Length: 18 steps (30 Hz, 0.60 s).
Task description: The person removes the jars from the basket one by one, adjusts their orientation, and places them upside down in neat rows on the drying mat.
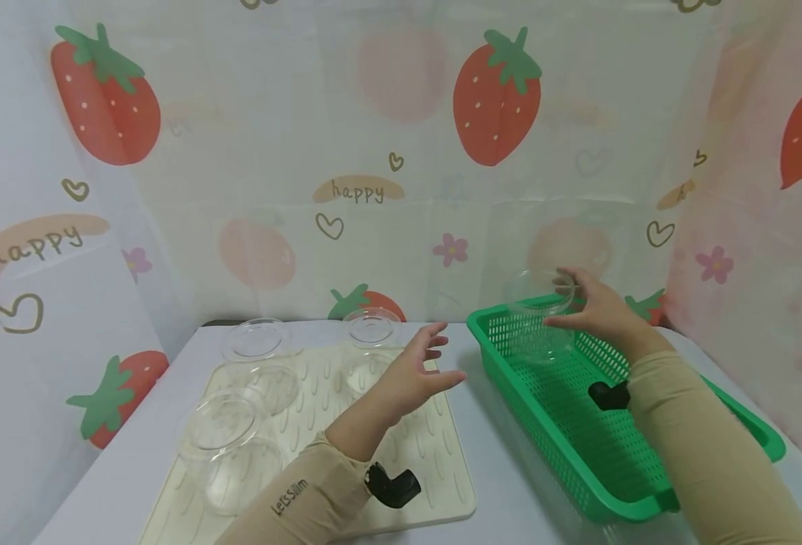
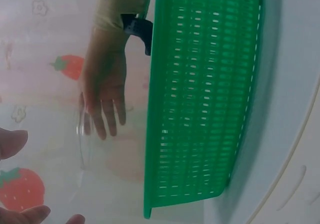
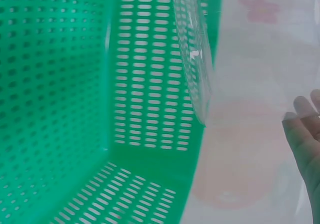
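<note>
Head view: a clear glass bowl (image 1: 539,314) is gripped by the right hand (image 1: 594,306) above the far end of the green basket (image 1: 578,424), the left hand (image 1: 417,371) held spread over the worktop (nothing gripped), so a careful carry toward the drying mat (image 1: 435,462) seems called for.

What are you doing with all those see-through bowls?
A person's right hand holds a clear bowl above the far end of a green basket. The left hand hovers open over a cream drying mat, holding nothing. Several more clear bowls and lids sit on that mat, to the left of the basket. Apart from the held bowl, nothing shows inside the basket.
</note>
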Each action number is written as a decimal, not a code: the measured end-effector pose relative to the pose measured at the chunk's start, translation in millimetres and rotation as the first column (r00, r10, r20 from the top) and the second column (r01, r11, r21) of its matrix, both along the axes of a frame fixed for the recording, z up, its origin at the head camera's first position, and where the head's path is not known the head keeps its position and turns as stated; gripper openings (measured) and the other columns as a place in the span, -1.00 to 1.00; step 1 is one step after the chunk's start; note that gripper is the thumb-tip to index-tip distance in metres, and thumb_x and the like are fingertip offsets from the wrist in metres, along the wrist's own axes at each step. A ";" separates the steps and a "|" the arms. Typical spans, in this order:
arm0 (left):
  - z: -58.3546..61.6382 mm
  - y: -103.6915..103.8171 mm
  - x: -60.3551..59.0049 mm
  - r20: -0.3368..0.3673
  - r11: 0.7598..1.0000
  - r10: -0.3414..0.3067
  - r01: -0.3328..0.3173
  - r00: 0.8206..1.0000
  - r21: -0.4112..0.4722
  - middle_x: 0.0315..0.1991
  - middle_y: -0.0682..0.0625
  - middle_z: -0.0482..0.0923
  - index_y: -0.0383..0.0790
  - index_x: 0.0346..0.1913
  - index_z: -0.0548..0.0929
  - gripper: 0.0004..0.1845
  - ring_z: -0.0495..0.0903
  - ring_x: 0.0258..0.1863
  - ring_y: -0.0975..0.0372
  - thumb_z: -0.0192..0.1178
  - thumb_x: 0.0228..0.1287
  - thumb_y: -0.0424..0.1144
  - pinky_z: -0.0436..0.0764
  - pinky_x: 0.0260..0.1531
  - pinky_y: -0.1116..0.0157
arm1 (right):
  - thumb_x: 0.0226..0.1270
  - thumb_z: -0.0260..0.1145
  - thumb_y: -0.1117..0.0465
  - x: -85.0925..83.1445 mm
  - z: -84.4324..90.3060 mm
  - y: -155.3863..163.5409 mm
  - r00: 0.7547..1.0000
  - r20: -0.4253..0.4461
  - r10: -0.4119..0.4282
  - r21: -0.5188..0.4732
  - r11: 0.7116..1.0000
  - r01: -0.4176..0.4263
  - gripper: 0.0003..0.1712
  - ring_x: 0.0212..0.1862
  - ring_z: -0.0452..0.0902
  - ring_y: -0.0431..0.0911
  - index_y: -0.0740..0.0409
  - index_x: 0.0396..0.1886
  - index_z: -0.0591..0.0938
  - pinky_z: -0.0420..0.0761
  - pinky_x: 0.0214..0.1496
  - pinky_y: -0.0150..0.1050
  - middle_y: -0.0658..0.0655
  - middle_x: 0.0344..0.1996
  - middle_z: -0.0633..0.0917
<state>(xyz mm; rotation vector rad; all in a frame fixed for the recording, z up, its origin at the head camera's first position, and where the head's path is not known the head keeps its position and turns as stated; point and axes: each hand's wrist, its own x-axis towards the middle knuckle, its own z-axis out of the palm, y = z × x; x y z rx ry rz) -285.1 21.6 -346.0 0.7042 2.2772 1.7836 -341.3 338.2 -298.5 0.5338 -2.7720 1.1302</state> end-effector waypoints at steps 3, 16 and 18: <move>0.8 -3.3 -0.8 0.012 1.000 0.008 -0.008 1.000 0.010 0.29 -0.06 0.20 0.00 0.38 0.08 -0.21 0.19 0.27 0.03 0.26 0.14 -0.17 0.40 0.10 0.04 | 0.01 0.44 0.03 2.9 8.0 -1.2 0.999 -0.031 -0.009 0.002 1.000 0.009 0.09 0.28 0.18 0.20 0.13 0.41 -0.01 0.27 0.23 0.10 0.30 0.29 0.26; 3.7 -15.9 2.2 0.025 0.999 0.039 -0.040 0.999 0.035 0.28 -0.03 0.20 0.06 0.38 0.08 -0.22 0.19 0.28 0.06 0.25 0.14 -0.16 0.41 0.09 0.03 | 0.01 0.45 0.12 16.0 34.7 -15.2 0.997 -0.073 0.009 -0.069 0.998 -0.014 0.03 0.29 0.20 0.19 0.08 0.40 0.04 0.24 0.24 0.10 0.27 0.26 0.30; 4.6 -18.7 3.2 0.022 0.998 0.047 -0.048 0.999 0.038 0.28 -0.03 0.21 0.06 0.38 0.08 -0.21 0.20 0.27 0.07 0.25 0.14 -0.17 0.41 0.09 0.04 | 0.01 0.45 0.16 16.7 37.4 -17.8 0.996 -0.088 0.020 -0.090 0.996 -0.028 0.02 0.30 0.20 0.14 0.08 0.39 0.06 0.23 0.26 0.08 0.24 0.26 0.31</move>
